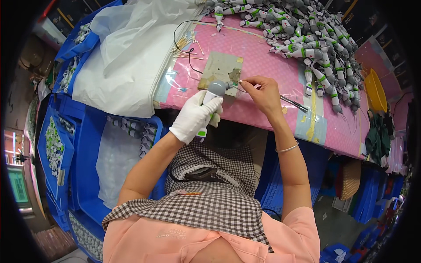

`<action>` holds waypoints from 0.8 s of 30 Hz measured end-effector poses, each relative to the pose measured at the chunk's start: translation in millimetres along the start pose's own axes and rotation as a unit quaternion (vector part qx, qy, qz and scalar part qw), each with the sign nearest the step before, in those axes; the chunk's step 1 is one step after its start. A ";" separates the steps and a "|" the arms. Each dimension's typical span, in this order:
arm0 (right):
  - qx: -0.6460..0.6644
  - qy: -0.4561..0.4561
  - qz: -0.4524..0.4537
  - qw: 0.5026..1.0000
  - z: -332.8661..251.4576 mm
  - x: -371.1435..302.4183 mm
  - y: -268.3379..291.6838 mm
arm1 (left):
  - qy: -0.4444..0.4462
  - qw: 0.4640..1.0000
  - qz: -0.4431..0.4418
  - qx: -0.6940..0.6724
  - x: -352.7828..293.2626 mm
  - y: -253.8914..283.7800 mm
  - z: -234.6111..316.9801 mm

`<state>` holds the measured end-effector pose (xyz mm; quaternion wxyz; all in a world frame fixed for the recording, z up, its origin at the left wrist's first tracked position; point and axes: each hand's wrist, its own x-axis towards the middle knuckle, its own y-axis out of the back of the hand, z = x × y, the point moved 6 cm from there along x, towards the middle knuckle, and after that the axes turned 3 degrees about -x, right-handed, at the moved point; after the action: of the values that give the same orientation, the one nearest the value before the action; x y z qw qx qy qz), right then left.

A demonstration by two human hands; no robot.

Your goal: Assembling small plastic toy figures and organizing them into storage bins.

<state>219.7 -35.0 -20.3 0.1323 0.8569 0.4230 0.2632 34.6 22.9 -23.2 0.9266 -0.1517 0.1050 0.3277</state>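
My left hand (pixel 197 115), in a white glove, is wrapped round a white-and-green toy figure with a grey ball-shaped end (pixel 216 88). The figure is tilted, its grey end toward my right hand. My bare right hand (pixel 262 93) is closed in a pinch beside that grey end, and what its fingertips hold is too small to name. A slim dark metal tool (pixel 294 103) shows to the right of this hand; I cannot tell whether the hand holds it. Beyond both hands, a grey plate (pixel 215 65) with a worn dark patch lies on the table.
A big pile of similar toy figures (pixel 302 35) covers the far right of the pink-covered table (pixel 258 57). Several cotton swabs (pixel 186 46) and a black cord (pixel 175 33) lie near white sheeting (pixel 127 57). Blue bins (pixel 90 153) stand at left; a yellow basket (pixel 376 90) is at right.
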 end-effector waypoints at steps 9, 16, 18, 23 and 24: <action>0.086 -0.184 -0.180 0.963 17.0 14.9 -15.9 | 0.057 0.982 -0.070 -0.167 15.0 6.2 3.6; 0.200 -0.277 -0.260 0.903 22.6 18.4 -22.1 | 0.055 0.981 -0.063 -0.178 22.4 8.5 0.9; 0.197 -0.270 -0.283 0.899 22.8 23.9 -20.3 | 0.053 0.979 -0.065 -0.186 23.9 8.5 1.0; 0.297 -0.277 -0.270 0.873 34.4 20.3 -27.1 | 0.062 0.974 -0.062 -0.209 27.4 8.3 -1.2; 0.289 -0.281 -0.260 0.877 35.5 19.6 -26.7 | 0.062 0.974 -0.065 -0.206 27.7 8.2 -1.4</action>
<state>232.1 -3.4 -54.9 0.0557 0.7543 0.6325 -0.1667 50.3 44.4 -34.4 0.8862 -0.3662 0.0827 0.2716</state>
